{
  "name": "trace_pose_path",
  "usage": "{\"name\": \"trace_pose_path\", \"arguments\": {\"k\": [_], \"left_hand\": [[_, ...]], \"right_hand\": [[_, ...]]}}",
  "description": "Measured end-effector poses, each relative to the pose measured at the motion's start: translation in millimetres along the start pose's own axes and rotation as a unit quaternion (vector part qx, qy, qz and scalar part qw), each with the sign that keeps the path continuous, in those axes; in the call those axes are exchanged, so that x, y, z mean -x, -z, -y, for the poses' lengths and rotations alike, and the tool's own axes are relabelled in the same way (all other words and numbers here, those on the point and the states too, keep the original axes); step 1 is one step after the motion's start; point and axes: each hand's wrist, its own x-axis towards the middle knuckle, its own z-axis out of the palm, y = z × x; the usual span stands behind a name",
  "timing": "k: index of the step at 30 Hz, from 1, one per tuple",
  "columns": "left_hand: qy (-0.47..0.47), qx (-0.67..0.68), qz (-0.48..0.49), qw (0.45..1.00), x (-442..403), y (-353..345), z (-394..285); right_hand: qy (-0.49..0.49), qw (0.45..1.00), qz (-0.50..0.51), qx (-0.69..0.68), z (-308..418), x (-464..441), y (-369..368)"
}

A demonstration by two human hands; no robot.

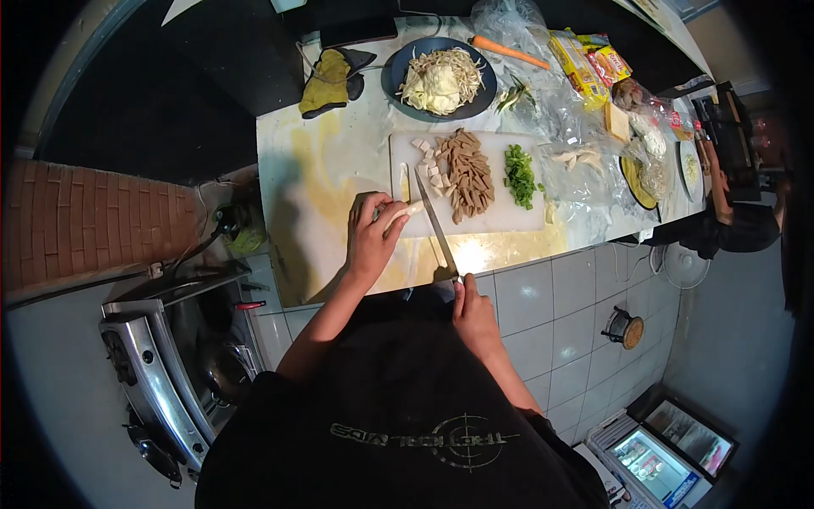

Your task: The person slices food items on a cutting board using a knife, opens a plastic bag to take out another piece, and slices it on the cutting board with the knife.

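My right hand (pixel 473 318) is wrapped round the handle of a long kitchen knife (pixel 437 225). Its blade points away from me over the left part of a white cutting board (pixel 530 223). In my left hand (pixel 373 237), pinched by the fingertips just left of the blade, is a pale food stick (pixel 409 212) whose exact kind I cannot make out. On the board lie small pale cubes (pixel 434 172), a heap of brown sliced strips (pixel 469 180) and chopped green vegetables (pixel 521 176).
Behind the board stands a dark plate (pixel 392 81) of bean sprouts and a pale heap. Yellow-black gloves (pixel 326 82), a carrot (pixel 510 52), plastic bags (pixel 564 119) and yellow packets (pixel 580 69) lie around. A stove (pixel 161 382) is at left; another person (pixel 746 225) is at right.
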Motion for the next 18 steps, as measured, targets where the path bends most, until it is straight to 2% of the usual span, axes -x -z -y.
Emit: {"name": "trace_pose_path", "arguments": {"k": [6,13,18], "left_hand": [[0.037,0.044,0.003,0.998,1.2,-0.3,0.0],[0.05,0.03,0.007,0.998,2.6,-0.3,2.0],[0.019,-0.017,0.005,1.0,2.6,-1.0,2.9]], "right_hand": [[-0.008,0.999,0.006,0.045,1.0,-5.7,-0.8],[-0.026,0.996,0.033,0.082,4.2,-15.9,3.7],[-0.032,0.995,0.039,0.086,-4.6,-18.8,-3.3]]}}
